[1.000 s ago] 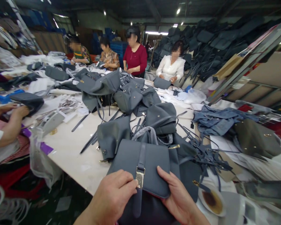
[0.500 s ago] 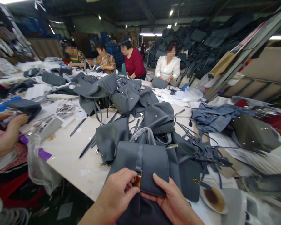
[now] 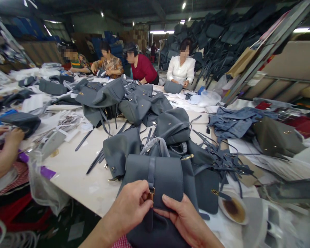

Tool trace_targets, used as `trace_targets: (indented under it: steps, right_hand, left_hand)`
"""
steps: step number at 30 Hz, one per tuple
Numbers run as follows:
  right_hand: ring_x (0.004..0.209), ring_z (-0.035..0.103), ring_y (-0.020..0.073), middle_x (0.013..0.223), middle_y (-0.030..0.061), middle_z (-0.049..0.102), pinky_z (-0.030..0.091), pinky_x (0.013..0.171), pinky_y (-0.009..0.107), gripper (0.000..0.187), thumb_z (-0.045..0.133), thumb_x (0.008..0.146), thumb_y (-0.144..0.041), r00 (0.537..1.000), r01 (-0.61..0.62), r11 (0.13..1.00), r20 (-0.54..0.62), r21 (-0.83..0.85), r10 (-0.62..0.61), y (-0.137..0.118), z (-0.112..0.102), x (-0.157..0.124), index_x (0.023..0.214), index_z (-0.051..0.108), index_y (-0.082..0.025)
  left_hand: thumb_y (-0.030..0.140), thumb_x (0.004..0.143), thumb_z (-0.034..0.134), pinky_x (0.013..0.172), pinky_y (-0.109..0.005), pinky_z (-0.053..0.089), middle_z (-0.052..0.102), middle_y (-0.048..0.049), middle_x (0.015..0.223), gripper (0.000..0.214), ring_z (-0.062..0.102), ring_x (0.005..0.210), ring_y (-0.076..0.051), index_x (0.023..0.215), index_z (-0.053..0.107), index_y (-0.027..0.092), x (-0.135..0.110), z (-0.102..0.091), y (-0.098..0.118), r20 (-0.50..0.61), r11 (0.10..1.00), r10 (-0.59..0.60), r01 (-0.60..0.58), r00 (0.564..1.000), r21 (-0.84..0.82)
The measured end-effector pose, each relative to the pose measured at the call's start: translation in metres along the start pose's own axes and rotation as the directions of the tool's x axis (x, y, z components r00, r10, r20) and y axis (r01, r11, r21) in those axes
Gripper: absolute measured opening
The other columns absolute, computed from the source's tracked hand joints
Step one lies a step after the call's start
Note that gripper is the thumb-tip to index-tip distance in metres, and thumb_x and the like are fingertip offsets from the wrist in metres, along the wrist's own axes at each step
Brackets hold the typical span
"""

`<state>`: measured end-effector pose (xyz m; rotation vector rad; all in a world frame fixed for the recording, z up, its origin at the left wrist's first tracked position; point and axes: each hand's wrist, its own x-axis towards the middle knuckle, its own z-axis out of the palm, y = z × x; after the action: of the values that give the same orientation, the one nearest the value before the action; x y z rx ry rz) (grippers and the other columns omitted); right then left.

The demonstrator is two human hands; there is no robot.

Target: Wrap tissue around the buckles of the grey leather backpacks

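A grey backpack (image 3: 167,175) lies at the near edge of the white table (image 3: 74,165), flap towards me. My left hand (image 3: 130,206) is closed in a pinch on the gold buckle (image 3: 151,195) at the end of the flap's strap. My right hand (image 3: 183,218) grips the lower edge of the flap, thumb on top, fingers tucked under it. Part of the bag's body is hidden below my hands.
Several more grey backpacks (image 3: 134,106) and loose straps (image 3: 219,158) are heaped across the table. A cup of brown liquid (image 3: 232,210) stands by my right hand. A person's arm (image 3: 5,151) works at the left. Several people sit at the far end.
Both hands have closed in on the flap. My left fingers now cover most of the buckle, and my right hand has slid left along the flap's edge.
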<state>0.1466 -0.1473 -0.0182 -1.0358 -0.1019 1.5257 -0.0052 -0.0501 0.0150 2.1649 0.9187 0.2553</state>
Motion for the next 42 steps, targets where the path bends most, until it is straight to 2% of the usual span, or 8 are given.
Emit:
trace_targets:
  steps: [4,10,19,29,31,34,37,42]
  right_hand:
    - [0.095,0.071,0.0280,0.105,0.0116,0.076,0.056,0.086,0.046,0.066,0.083,0.065,-0.030,1.000,0.011,1.000,-0.004,-0.008,-0.011,0.001,-0.002,0.000,0.125,0.056,-0.018]
    - [0.092,0.072,0.0293,0.099,0.0109,0.077,0.056,0.085,0.048,0.065,0.083,0.065,-0.030,1.000,0.014,1.000,-0.009,-0.001,-0.014,0.003,0.001,0.001,0.123,0.056,-0.017]
    - [0.087,0.073,0.0291,0.095,0.0097,0.077,0.058,0.080,0.046,0.047,0.084,0.063,-0.032,0.999,0.012,0.998,-0.049,-0.067,-0.016,0.011,-0.008,0.002,0.102,0.064,-0.016]
    - [0.093,0.071,0.0297,0.101,0.0106,0.076,0.058,0.082,0.046,0.052,0.084,0.063,-0.034,0.997,0.019,0.995,-0.079,-0.098,-0.026,0.014,-0.012,0.002,0.106,0.062,-0.016]
    - [0.092,0.071,0.0290,0.102,0.0105,0.076,0.058,0.081,0.044,0.051,0.083,0.064,-0.034,0.997,0.019,0.995,-0.074,-0.097,-0.026,0.014,-0.011,0.002,0.107,0.061,-0.016]
    - [0.091,0.072,0.0285,0.100,0.0103,0.076,0.058,0.077,0.042,0.052,0.083,0.063,-0.034,0.996,0.027,0.995,-0.087,-0.095,-0.035,0.015,-0.008,0.001,0.108,0.062,-0.016]
    - [0.089,0.072,0.0290,0.099,0.0092,0.077,0.058,0.078,0.043,0.057,0.082,0.064,-0.035,0.996,0.028,0.997,-0.077,-0.078,-0.034,0.018,-0.005,0.001,0.114,0.060,-0.017]
    - [0.092,0.072,0.0289,0.100,0.0095,0.077,0.056,0.084,0.044,0.060,0.081,0.066,-0.035,0.998,0.025,0.991,-0.051,-0.134,-0.032,0.020,-0.008,0.001,0.116,0.057,-0.015]
  left_hand:
    - [0.008,0.077,0.050,0.061,-0.023,0.039,0.059,0.0025,0.066,0.017,0.055,0.064,-0.013,0.066,0.053,0.020,0.002,0.002,-0.008,-0.031,0.996,0.062,-0.064,0.998,-0.063]
    - [0.012,0.077,0.053,0.055,-0.021,0.045,0.061,0.0016,0.067,0.010,0.058,0.060,-0.012,0.076,0.061,0.018,-0.003,0.010,-0.014,-0.046,0.869,-0.132,0.093,0.990,-0.486]
    - [0.013,0.088,0.046,0.060,-0.022,0.042,0.057,-0.0002,0.070,0.023,0.055,0.064,-0.012,0.069,0.056,0.019,-0.006,0.015,-0.019,-0.153,0.981,0.128,-0.147,0.980,-0.124]
    - [0.011,0.091,0.034,0.058,-0.025,0.039,0.054,-0.0017,0.071,0.025,0.052,0.064,-0.016,0.073,0.048,0.021,-0.006,0.037,-0.036,-0.179,0.913,0.378,-0.334,0.909,0.233]
    - [0.013,0.092,0.032,0.060,-0.025,0.040,0.055,-0.0014,0.072,0.025,0.053,0.066,-0.016,0.073,0.047,0.022,-0.010,0.038,-0.036,-0.178,0.947,0.316,-0.298,0.932,0.121]
    - [0.023,0.091,0.042,0.058,-0.024,0.040,0.050,0.0031,0.067,0.018,0.052,0.061,-0.014,0.073,0.041,0.023,-0.016,0.035,-0.027,-0.177,0.991,-0.001,-0.023,0.984,-0.135]
    - [0.032,0.070,0.071,0.051,-0.024,0.031,0.040,0.0095,0.057,0.037,0.045,0.051,-0.013,0.072,0.035,0.025,-0.015,0.033,-0.013,-0.126,0.956,-0.279,0.263,0.952,-0.132]
    - [0.032,0.066,0.072,0.052,-0.025,0.024,0.043,0.0086,0.056,0.037,0.044,0.054,-0.013,0.069,0.036,0.024,-0.004,0.023,0.002,-0.072,0.953,-0.302,0.303,0.950,0.000]
